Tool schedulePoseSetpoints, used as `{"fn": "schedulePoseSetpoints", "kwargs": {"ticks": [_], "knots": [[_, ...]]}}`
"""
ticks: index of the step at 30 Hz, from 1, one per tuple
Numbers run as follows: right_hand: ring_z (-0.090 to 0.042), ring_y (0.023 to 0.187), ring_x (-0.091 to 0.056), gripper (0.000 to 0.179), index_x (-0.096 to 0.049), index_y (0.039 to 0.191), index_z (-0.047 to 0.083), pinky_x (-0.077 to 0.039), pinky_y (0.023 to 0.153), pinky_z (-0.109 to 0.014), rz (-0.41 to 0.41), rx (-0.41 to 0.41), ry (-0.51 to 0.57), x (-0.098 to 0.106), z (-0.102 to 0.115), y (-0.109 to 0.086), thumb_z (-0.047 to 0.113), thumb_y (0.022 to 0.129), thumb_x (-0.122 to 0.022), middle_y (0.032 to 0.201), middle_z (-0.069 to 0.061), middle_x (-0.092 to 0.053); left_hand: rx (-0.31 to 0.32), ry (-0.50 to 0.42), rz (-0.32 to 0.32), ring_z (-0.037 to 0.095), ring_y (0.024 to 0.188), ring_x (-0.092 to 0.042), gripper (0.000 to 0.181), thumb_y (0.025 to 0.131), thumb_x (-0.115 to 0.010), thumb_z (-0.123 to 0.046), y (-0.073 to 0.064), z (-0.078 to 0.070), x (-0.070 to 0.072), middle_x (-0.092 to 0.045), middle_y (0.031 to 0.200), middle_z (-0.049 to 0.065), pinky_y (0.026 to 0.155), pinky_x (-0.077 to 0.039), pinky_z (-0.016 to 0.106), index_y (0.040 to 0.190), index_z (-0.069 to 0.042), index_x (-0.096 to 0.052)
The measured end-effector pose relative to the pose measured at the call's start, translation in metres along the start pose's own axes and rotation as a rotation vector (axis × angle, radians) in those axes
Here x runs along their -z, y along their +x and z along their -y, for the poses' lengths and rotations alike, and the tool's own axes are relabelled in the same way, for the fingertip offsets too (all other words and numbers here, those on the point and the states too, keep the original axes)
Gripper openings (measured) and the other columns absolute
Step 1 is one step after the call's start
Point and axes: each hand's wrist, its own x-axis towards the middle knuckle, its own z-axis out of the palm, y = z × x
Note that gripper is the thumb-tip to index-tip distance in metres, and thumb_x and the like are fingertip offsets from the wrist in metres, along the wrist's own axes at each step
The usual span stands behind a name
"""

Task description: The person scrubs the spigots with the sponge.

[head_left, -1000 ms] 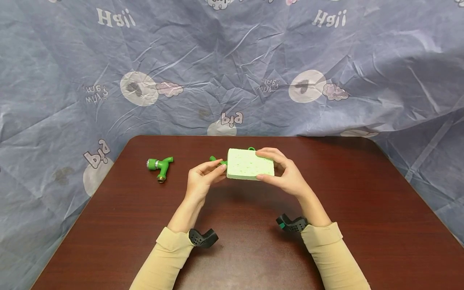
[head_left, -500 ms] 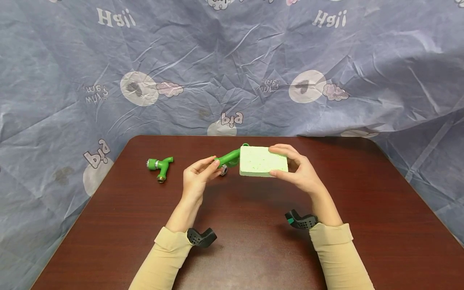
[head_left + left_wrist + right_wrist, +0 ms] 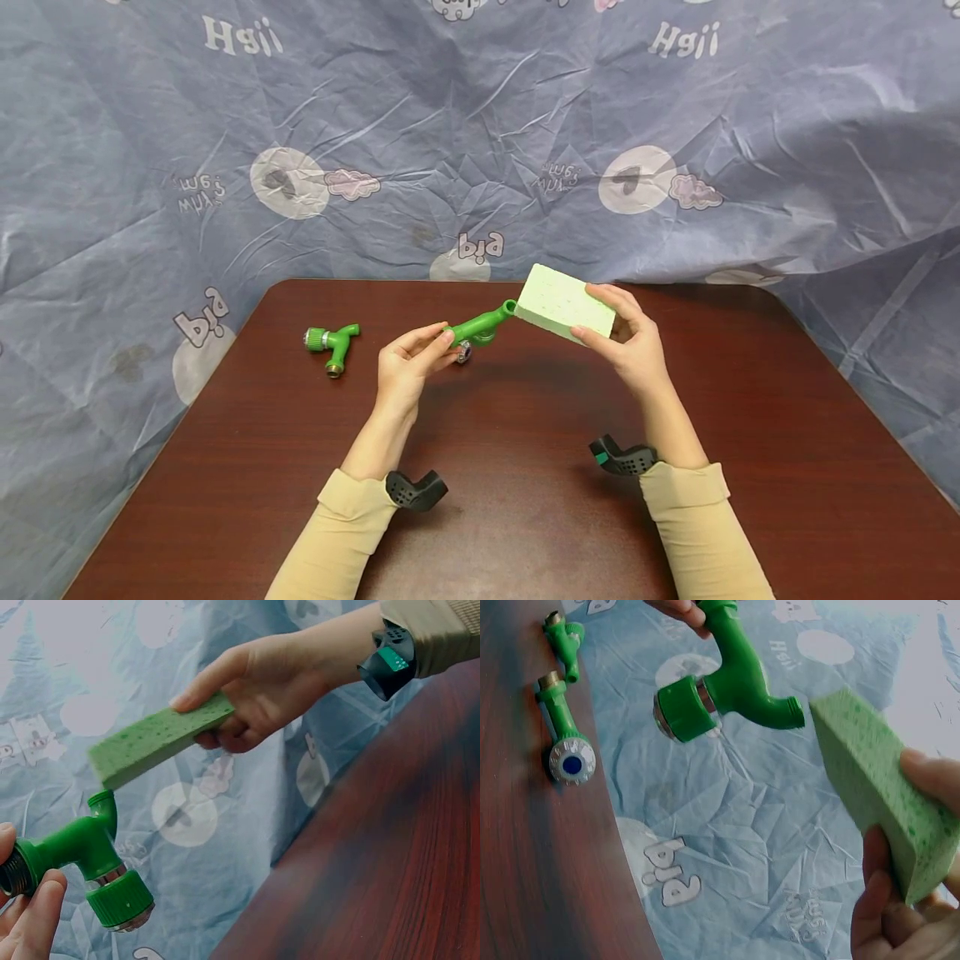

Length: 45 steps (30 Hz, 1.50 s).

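My left hand [image 3: 408,367] pinches a green tap [image 3: 480,323] by its threaded inlet end, holding it above the table. The tap's ribbed green handle [image 3: 120,900] hangs below its body in the left wrist view. A pale green sponge block [image 3: 564,302] is in my right hand [image 3: 626,337], gripped at one end between thumb and fingers and tilted. Its near corner is beside the tap's spout [image 3: 787,712], with a narrow gap in the right wrist view. My fingers hide the sponge's right end.
On the dark red-brown table [image 3: 510,500] lies another green tap [image 3: 337,346], to the left. A further tap [image 3: 562,727] with a silver, blue-centred knob lies nearer in the right wrist view. A printed blue-grey cloth [image 3: 480,150] hangs behind the table.
My right hand has moved right, taking the sponge off the front of the held tap, then tilted and raised its left end. The tap now shows; my left hand moved slightly left.
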Motion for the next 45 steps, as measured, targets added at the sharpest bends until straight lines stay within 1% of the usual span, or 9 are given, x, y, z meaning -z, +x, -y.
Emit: {"fn": "schedulePoseSetpoints", "kwargs": {"ticks": [5, 10, 13, 18, 26, 32, 38, 41, 45], "knots": [[-0.017, 0.090, -0.057, 0.056, -0.054, 0.125, -0.008, -0.053, 0.067, -0.018, 0.052, -0.009, -0.006, -0.003, -0.001, 0.000, -0.018, 0.073, -0.069, 0.126, -0.010, -0.047, 0.015, -0.011, -0.002, 0.020, 0.070, -0.070, 0.021, 0.082, -0.069, 0.004, 0.000, -0.002, 0.000, -0.070, 0.088, 0.008, 0.071, -0.058, 0.034, 0.103, 0.007, -0.067], [-0.014, 0.086, -0.057, 0.054, -0.055, 0.126, -0.005, -0.052, 0.067, -0.016, -0.052, -0.054, -0.052, 0.001, -0.003, 0.001, -0.015, 0.075, -0.070, 0.126, -0.006, -0.047, 0.039, -0.035, -0.044, 0.021, 0.071, -0.070, 0.022, 0.083, -0.068, 0.004, 0.001, -0.003, 0.001, -0.070, 0.086, 0.008, 0.069, -0.058, 0.032, 0.104, 0.009, -0.066], [-0.012, 0.084, -0.057, 0.053, -0.055, 0.127, -0.004, -0.051, 0.066, -0.015, -0.072, -0.086, -0.091, 0.005, -0.005, 0.001, -0.011, 0.077, -0.071, 0.127, -0.005, -0.046, 0.051, -0.052, -0.061, 0.024, 0.072, -0.070, 0.020, 0.083, -0.069, 0.002, 0.002, -0.005, 0.001, -0.069, 0.085, 0.009, 0.068, -0.058, 0.032, 0.103, 0.007, -0.067], [-0.012, 0.083, -0.057, 0.054, -0.055, 0.128, -0.002, -0.052, 0.067, -0.015, -0.010, -0.112, -0.138, 0.005, -0.008, 0.001, -0.006, 0.077, -0.073, 0.128, -0.006, -0.046, 0.058, -0.076, -0.060, 0.027, 0.074, -0.070, 0.012, 0.083, -0.068, 0.001, 0.002, -0.006, 0.002, -0.069, 0.085, 0.009, 0.068, -0.058, 0.031, 0.094, -0.004, -0.072], [-0.018, 0.088, -0.058, 0.054, -0.054, 0.129, -0.003, -0.055, 0.067, -0.020, 0.129, -0.104, -0.150, -0.003, -0.010, -0.002, -0.006, 0.078, -0.072, 0.128, -0.009, -0.043, 0.068, -0.070, -0.012, 0.020, 0.073, -0.070, 0.020, 0.085, -0.069, -0.003, 0.002, -0.004, 0.004, -0.069, 0.084, 0.005, 0.069, -0.058, 0.032, 0.105, -0.002, -0.069], [-0.018, 0.087, -0.058, 0.054, -0.054, 0.128, -0.003, -0.055, 0.066, -0.021, 0.134, -0.109, -0.133, -0.004, -0.009, -0.002, -0.007, 0.077, -0.072, 0.128, -0.009, -0.044, 0.116, -0.094, 0.000, 0.020, 0.074, -0.070, 0.023, 0.085, -0.066, 0.001, 0.003, -0.005, 0.006, -0.069, 0.087, 0.006, 0.071, -0.057, 0.032, 0.107, -0.003, -0.070], [-0.018, 0.084, -0.059, 0.054, -0.054, 0.127, -0.005, -0.055, 0.064, -0.022, 0.144, -0.105, -0.132, -0.002, -0.010, -0.003, -0.009, 0.076, -0.072, 0.127, -0.010, -0.044, 0.196, -0.089, 0.076, 0.021, 0.073, -0.069, 0.033, 0.080, -0.063, 0.015, 0.003, -0.005, 0.006, -0.067, 0.090, 0.010, 0.077, -0.056, 0.037, 0.111, 0.006, -0.065], [-0.017, 0.084, -0.059, 0.054, -0.054, 0.127, -0.005, -0.055, 0.065, -0.022, 0.143, -0.107, -0.123, -0.002, -0.011, -0.003, -0.009, 0.076, -0.072, 0.127, -0.011, -0.044, 0.238, -0.086, 0.104, 0.021, 0.075, -0.070, 0.036, 0.078, -0.061, 0.018, 0.002, -0.003, 0.005, -0.068, 0.087, 0.009, 0.079, -0.055, 0.037, 0.111, 0.004, -0.066], [-0.017, 0.084, -0.060, 0.054, -0.054, 0.127, -0.005, -0.055, 0.065, -0.021, 0.140, -0.091, -0.106, -0.004, -0.010, -0.003, -0.010, 0.076, -0.072, 0.126, -0.010, -0.045, 0.224, -0.081, 0.112, 0.021, 0.076, -0.070, 0.037, 0.081, -0.060, 0.015, 0.002, -0.002, 0.004, -0.069, 0.086, 0.009, 0.078, -0.056, 0.036, 0.118, 0.012, -0.058]]}}
